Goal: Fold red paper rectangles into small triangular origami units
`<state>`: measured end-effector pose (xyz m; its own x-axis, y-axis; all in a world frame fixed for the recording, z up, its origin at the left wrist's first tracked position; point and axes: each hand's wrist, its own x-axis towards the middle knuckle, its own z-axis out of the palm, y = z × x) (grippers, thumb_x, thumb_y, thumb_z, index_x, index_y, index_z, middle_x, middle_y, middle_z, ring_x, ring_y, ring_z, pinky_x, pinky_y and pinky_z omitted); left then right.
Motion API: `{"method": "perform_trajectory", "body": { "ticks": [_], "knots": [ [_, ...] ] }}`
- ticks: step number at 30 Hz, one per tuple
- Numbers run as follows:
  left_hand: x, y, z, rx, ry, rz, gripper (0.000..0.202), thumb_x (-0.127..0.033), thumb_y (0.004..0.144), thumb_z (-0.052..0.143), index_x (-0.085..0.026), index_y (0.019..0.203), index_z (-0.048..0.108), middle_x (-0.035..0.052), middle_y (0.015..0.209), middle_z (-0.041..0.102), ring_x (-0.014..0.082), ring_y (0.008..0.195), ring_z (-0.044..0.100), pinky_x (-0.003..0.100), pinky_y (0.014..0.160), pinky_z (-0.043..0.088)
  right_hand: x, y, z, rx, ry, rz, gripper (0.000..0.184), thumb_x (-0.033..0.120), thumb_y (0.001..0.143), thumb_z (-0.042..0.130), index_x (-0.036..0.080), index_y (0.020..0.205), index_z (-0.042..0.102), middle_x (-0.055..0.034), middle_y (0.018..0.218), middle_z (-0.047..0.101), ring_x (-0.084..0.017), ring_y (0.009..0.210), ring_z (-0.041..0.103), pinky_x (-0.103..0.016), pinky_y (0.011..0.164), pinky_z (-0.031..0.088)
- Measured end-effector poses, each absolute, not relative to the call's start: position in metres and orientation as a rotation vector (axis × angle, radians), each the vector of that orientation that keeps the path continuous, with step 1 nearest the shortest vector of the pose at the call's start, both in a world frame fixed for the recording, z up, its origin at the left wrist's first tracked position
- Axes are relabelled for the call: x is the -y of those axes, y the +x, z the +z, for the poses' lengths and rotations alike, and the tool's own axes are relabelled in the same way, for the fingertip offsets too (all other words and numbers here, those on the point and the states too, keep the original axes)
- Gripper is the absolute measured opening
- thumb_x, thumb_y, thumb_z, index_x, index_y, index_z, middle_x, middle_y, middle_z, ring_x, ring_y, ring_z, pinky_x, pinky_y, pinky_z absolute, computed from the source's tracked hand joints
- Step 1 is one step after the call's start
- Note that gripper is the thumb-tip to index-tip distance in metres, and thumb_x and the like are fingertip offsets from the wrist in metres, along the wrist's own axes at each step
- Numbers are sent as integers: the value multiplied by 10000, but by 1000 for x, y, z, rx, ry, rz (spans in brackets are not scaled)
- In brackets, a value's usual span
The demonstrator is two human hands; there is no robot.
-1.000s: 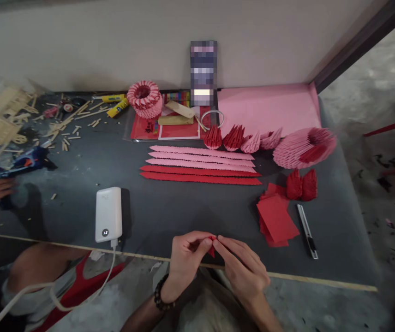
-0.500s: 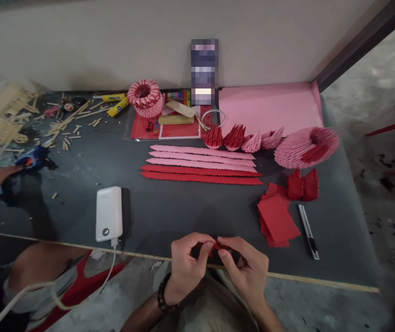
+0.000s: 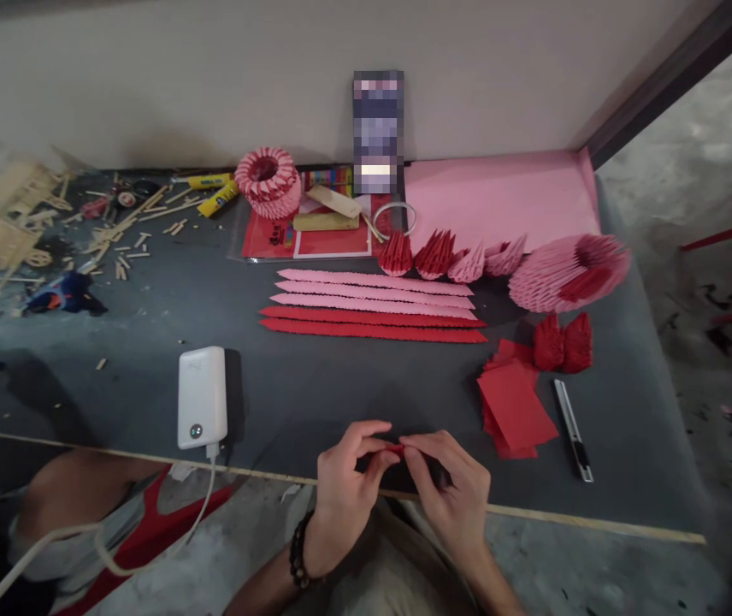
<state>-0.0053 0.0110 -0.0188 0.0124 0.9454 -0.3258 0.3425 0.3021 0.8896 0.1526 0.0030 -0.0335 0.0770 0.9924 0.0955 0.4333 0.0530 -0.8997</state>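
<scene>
Between my two hands, just above the table's near edge, is a small piece of folded red paper (image 3: 395,449), mostly covered by fingers. My left hand (image 3: 351,479) pinches its left end, with the index finger lifted away. My right hand (image 3: 448,483) grips the right end between thumb and fingers. Right of my hands lies a stack of red paper rectangles (image 3: 516,406). Beyond it stand bundles of folded red pieces (image 3: 563,342). Long red strips (image 3: 372,330) and pink strips (image 3: 375,291) of interlocked paper lie ahead of my hands.
A utility knife (image 3: 573,432) lies at right. A white power bank (image 3: 202,398) with a cable sits at left. Behind are a pink paper vase shape (image 3: 568,275), a pink-and-red ring piece (image 3: 268,184) and a propped phone (image 3: 377,133). Wood sticks and a blue glue gun (image 3: 66,293) lie far left, beside a co-worker.
My left index finger has lifted off the red paper, and my right hand has shifted slightly left. At far left, the co-worker's hand has drawn back from the blue glue gun.
</scene>
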Motion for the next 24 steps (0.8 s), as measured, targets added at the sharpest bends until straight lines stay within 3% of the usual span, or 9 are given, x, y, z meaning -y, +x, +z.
{"method": "perform_trajectory", "body": {
  "ticks": [4,7,13,19,24],
  "knots": [
    [-11,-5,-18,-1486,1206,737,81,-313,908,728,-242,942,714,-6,800,825,172,723,794,228,711,613,-5,154,-32,1471,-1500,817,90,180,907,662,222,918,740,7,811,739,-120,714,680,-241,653,548],
    [-9,-4,-18,-1480,1234,730,102,-332,913,720,-237,880,737,4,779,818,173,699,784,230,689,610,-4,153,-34,1499,-1493,805,89,169,914,643,224,886,708,17,771,709,-115,692,656,-235,635,526],
    [-6,0,-19,-1457,1294,703,89,-293,919,702,-263,940,782,11,865,823,183,767,772,245,729,597,1,147,-41,1533,-1549,643,156,89,894,555,216,824,613,10,743,621,-116,674,598,-239,623,504],
    [-11,-4,-22,-1575,1406,752,128,-276,927,685,-273,923,813,28,897,829,208,822,768,291,786,579,-2,149,-41,1526,-1487,727,115,148,918,609,224,937,693,-11,841,699,-144,773,663,-266,684,542],
    [-9,-3,-23,-1539,1327,726,93,-304,888,731,-287,903,821,17,852,829,211,762,766,290,736,589,-4,146,-40,1483,-1532,714,137,157,921,600,214,814,664,0,737,666,-135,674,633,-252,618,527]
  ]
}}
